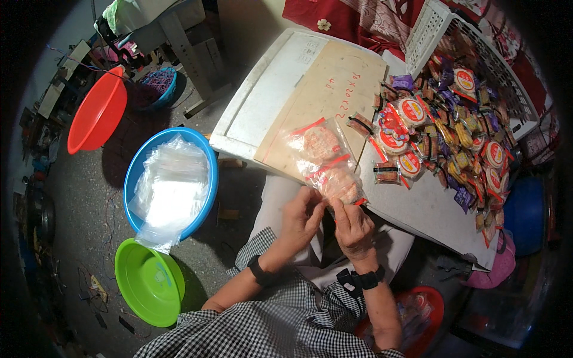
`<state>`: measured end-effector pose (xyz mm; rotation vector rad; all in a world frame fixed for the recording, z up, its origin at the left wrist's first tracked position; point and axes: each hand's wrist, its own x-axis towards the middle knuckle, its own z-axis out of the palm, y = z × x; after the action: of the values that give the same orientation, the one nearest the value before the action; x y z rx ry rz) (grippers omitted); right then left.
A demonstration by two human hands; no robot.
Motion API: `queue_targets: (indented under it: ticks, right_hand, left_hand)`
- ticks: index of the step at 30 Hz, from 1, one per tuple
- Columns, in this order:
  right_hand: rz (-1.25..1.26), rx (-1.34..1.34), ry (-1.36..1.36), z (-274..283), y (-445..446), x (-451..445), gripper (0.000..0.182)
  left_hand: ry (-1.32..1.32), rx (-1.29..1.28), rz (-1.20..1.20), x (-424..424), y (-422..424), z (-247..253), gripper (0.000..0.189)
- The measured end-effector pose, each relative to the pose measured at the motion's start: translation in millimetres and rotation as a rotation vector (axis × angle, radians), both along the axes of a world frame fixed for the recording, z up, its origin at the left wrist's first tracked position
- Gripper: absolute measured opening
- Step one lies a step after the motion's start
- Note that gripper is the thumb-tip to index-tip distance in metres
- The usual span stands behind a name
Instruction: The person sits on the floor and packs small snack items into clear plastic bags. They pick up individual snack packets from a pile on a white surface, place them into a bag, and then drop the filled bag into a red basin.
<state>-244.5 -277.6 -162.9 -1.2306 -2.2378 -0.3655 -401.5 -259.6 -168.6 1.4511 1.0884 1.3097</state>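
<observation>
My left hand (301,219) pinches the near edge of a clear plastic bag (339,126) between thumb and fingers. Close beside it, my right hand (356,229) grips the same edge. Inside the bag are round, pale rice crackers in red-edged wrappers (318,141). The bag lies over the near edge of a brown board (322,89) with red handwriting, set on a white lid-like tabletop (268,85). Just right of the bag begins a heap of small wrapped snacks (447,134). My fingers hide part of the bag's near edge.
A white plastic basket (425,38) lies tipped behind the snacks. To my left are a blue basin (215,179) of clear bags (174,179), a green basin (152,286) and a red basin (98,112). Another red basin (436,308) with filled bags stands beside my right forearm.
</observation>
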Motion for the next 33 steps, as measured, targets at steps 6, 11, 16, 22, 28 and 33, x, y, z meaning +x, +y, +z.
queue_targets:
  ticks: [6,11,16,22,28,33]
  right_hand:
    - [-0.051,0.049,-0.001,0,12,-2,0.036]
    - [-0.142,-0.045,0.087,-5,23,-16,0.039]
    - [-0.153,-0.083,0.228,0,2,-11,0.047]
    - [-0.174,-0.136,0.244,11,9,-4,0.068]
    - [-0.107,-0.176,0.466,2,21,3,0.042]
    - [-0.444,-0.619,1.363,18,0,12,0.030]
  left_hand:
    - [0.062,0.040,-0.043,1,0,-2,0.008]
    - [-0.017,0.024,-0.068,2,2,-1,0.007]
    - [0.002,-0.027,-0.020,-3,4,7,0.004]
    - [0.022,0.018,-0.067,-5,2,20,0.007]
    - [0.010,0.137,-0.226,-7,1,60,0.017]
    - [-0.023,-0.003,-0.190,-10,-4,55,0.014]
